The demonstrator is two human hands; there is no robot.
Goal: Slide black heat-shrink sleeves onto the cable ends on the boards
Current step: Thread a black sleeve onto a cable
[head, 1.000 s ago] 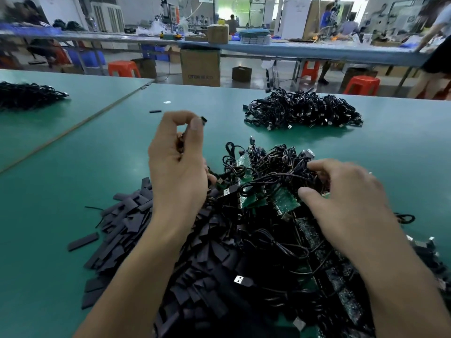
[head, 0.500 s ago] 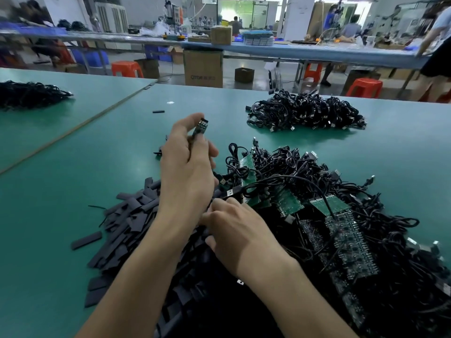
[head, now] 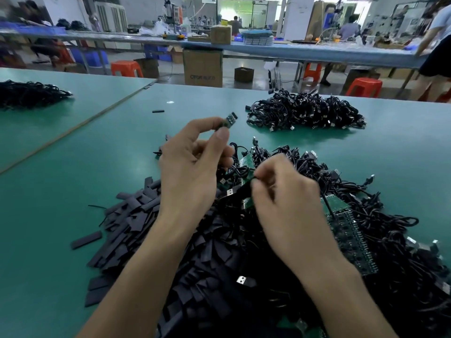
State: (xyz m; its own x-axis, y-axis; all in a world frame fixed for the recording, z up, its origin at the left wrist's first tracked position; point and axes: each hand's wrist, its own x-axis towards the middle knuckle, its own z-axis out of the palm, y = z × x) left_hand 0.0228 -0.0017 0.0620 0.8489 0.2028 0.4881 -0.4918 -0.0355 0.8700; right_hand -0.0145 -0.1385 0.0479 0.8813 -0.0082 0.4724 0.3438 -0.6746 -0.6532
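My left hand is raised over the pile and pinches a small board end between thumb and forefinger; its tip sticks out above the fingers. My right hand is beside it, lower, pinching a flat black heat-shrink sleeve at its end. Under both arms lies a heap of black sleeves. A tangle of green boards with black cables fills the right side.
A second pile of black cables lies farther back on the green table. Another cable pile sits far left on the adjoining table. One loose sleeve lies left of the heap. Stools, boxes and people stand beyond the table.
My right hand left the cable tangle at the right, dipped into the sleeve heap, and has risen toward my left hand with a sleeve. My left hand stayed raised with the board end.
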